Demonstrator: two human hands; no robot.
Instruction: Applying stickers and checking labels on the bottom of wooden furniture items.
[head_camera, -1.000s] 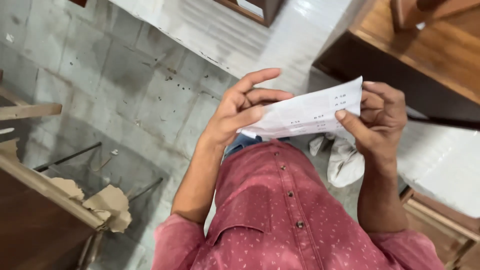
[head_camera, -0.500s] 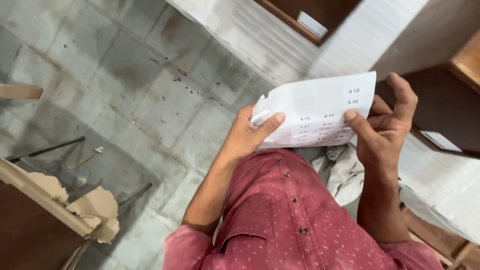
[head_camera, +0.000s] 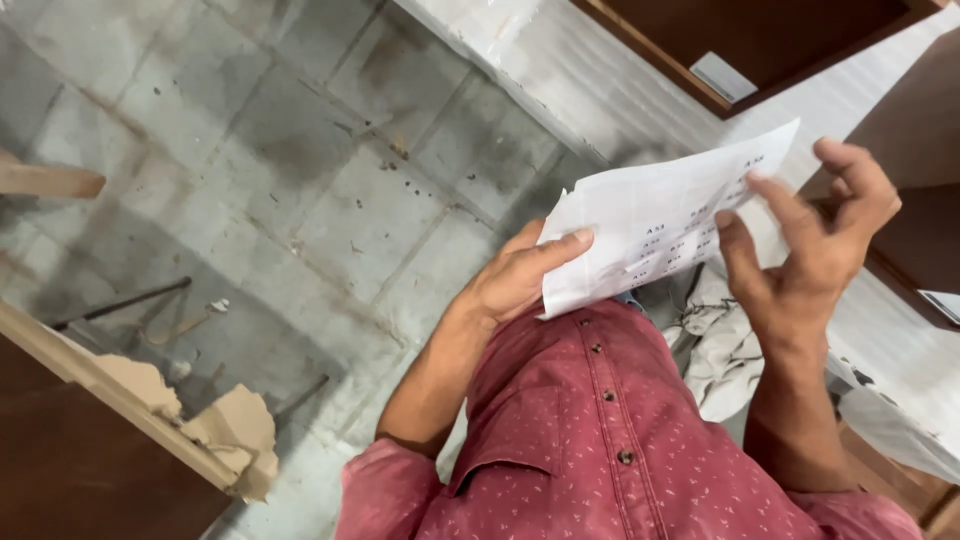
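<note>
A white sheet of paper (head_camera: 655, 228) with small printed marks is held up in front of my chest. My left hand (head_camera: 520, 275) pinches its lower left edge, thumb on top. My right hand (head_camera: 810, 240) is at the sheet's right edge, fingers spread and curled, thumb pressed against the paper. Below both hands is my red dotted button shirt (head_camera: 610, 440). A crumpled white cloth (head_camera: 720, 350) lies on the floor beneath the sheet.
Grey tiled floor (head_camera: 300, 180) stretches left and ahead. A broken brown board with torn edge (head_camera: 150, 410) is at lower left, thin metal rods (head_camera: 120, 305) beside it. Dark wooden panels (head_camera: 790, 40) stand at upper right, another wooden piece (head_camera: 45, 180) at far left.
The sheet has been raised and tilted toward the upper right. My right hand's fingers have opened wider along its edge. The view has shifted, showing more floor.
</note>
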